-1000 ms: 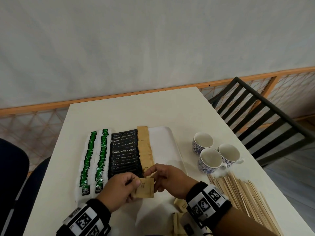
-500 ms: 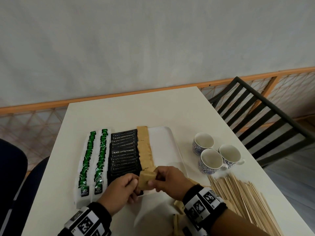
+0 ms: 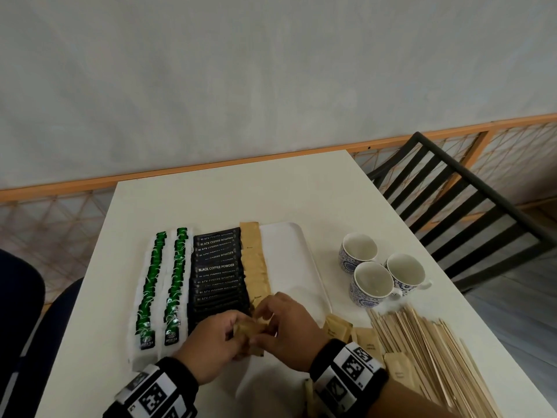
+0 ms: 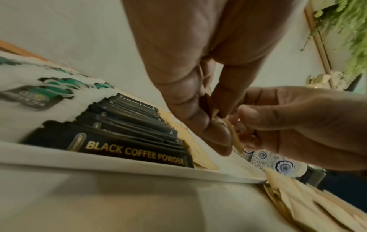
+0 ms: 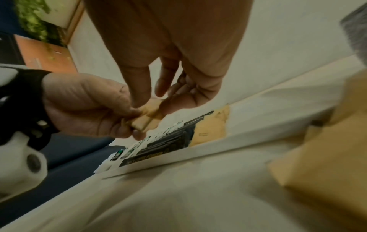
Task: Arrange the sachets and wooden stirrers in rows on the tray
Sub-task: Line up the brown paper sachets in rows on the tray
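I am pinching a small bunch of brown sachets [image 3: 247, 328] with my left hand [image 3: 208, 342], thumb on one side and fingers on the other. My right hand [image 3: 286, 330] is curling round the same bunch from the other side, picking at its top edge. We are hovering just over the near end of the white tray [image 3: 298, 267].

On the tray, two rows of green tea sachets [image 3: 162, 285] are lying on the left. Next to them the black coffee sachets [image 3: 218, 270] are making a row, and a row of brown ones [image 3: 254, 260] is growing beside that. So I think I am filling the brown row now. Next I need to peel one sachet off and lay it at the near end, lined up with the others.

More loose brown sachets [image 3: 337, 327] are waiting on the table, beside the pile of wooden stirrers [image 3: 428, 354]. No stirrers are on the tray yet.

My hands are hiding the near end of the brown row. I cannot count the sachets in the bunch, because it is blurry.
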`<control>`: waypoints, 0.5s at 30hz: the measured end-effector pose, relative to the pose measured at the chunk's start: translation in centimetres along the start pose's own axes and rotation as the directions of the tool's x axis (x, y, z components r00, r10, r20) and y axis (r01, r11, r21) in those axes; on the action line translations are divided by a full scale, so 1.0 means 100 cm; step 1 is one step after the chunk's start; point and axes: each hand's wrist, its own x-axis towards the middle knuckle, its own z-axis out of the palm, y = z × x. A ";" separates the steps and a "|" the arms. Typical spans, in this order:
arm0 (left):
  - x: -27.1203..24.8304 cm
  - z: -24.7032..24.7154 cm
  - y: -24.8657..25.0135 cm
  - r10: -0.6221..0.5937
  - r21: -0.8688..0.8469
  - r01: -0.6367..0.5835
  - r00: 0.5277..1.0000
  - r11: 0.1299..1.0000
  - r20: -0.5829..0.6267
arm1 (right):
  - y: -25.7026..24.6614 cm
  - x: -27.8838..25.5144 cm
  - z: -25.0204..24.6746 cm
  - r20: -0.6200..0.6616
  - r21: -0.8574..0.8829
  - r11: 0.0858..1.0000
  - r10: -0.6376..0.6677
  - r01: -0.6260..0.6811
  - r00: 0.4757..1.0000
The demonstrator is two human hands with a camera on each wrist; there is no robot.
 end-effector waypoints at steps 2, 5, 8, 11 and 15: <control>-0.002 0.004 0.000 0.018 0.018 -0.019 0.999 1.000 0.048 | 0.003 0.000 -0.002 0.024 -0.053 0.998 0.029 -0.027 0.999; -0.001 0.011 -0.001 0.038 0.092 -0.036 0.999 0.995 -0.025 | 0.005 -0.002 -0.006 0.172 -0.179 0.984 0.051 -0.020 0.984; 0.003 0.012 -0.002 0.067 0.194 -0.030 0.981 0.981 -0.183 | 0.014 0.003 -0.010 0.147 -0.154 0.975 0.185 -0.163 0.972; 0.006 0.008 -0.003 0.151 0.307 -0.060 0.947 0.950 -0.282 | 0.029 0.013 -0.015 0.025 -0.115 0.934 0.342 -0.337 0.939; 0.011 0.008 -0.007 0.249 0.494 -0.124 0.948 0.861 -0.197 | 0.034 0.024 -0.011 0.032 -0.137 0.898 0.425 -0.417 0.905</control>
